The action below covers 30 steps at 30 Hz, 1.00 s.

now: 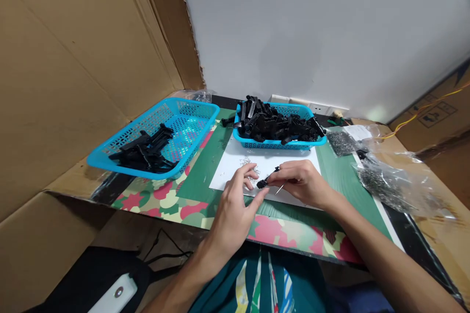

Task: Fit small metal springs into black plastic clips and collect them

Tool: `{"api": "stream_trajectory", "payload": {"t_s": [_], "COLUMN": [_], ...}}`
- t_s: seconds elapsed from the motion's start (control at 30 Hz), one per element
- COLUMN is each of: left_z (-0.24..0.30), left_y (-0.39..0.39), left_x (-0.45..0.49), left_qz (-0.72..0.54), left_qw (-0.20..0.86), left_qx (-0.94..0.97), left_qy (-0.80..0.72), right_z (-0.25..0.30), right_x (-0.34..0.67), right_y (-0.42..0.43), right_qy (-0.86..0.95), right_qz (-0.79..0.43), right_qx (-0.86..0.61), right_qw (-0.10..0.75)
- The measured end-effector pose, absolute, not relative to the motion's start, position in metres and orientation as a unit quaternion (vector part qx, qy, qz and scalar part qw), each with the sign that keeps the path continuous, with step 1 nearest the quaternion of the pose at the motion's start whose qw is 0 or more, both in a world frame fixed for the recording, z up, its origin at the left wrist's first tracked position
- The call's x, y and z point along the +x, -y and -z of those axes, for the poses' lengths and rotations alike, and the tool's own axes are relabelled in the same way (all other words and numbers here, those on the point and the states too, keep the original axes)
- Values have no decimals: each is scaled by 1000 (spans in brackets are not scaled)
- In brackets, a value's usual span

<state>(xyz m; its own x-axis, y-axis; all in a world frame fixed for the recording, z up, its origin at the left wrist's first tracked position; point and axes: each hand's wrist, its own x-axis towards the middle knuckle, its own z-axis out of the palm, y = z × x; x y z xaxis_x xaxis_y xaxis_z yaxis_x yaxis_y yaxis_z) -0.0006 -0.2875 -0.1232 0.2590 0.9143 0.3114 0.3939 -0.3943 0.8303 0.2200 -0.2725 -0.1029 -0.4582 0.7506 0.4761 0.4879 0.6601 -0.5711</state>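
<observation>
My right hand (301, 181) grips a small black plastic part (262, 184) above the white sheet (223, 176). A thin, pointed metal rod (279, 189) also sticks out below its fingers. Just left of the part is my left hand (237, 205), its fingers apart and its thumb close to the part; whether the thumb touches it I cannot tell. Small wire-like metal pieces (245, 160) lie scattered on the sheet by my left fingertips, partly hidden by them.
Behind my hands, a blue basket (279, 145) is heaped with black plastic parts (271, 124). A larger blue basket (200, 107) at left holds fewer. Clear bags (385, 188) of metal pieces lie at right. Cardboard (91, 34) and a white wall (312, 24) bound the table.
</observation>
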Motion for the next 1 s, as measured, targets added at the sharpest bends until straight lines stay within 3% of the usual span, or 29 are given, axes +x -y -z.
{"api": "stream_trajectory", "payload": {"t_s": [0.17,0.4,0.53,0.73,1.0], "left_z": [126,128,129,129,125], "left_y": [289,291,291,291,291], "left_x": [2,4,5,6,6], "left_qz": [-386,-373,-371,-363,-357], "left_qw": [280,234,222,208,216], "left_qx": [741,773,776,783,785], "left_qy": [-474,-458,-458,-460,-458], "right_z": [97,93,96,106,112], "right_x": [222,226,218,197,183], "right_y": [272,270,270,275,276], "right_qy": [831,828,803,635,587], "right_qz": [-239,-186,-190,-345,-389], "right_qx": [-380,-416,-405,-469,-475], "right_qw": [330,327,393,508,528]}}
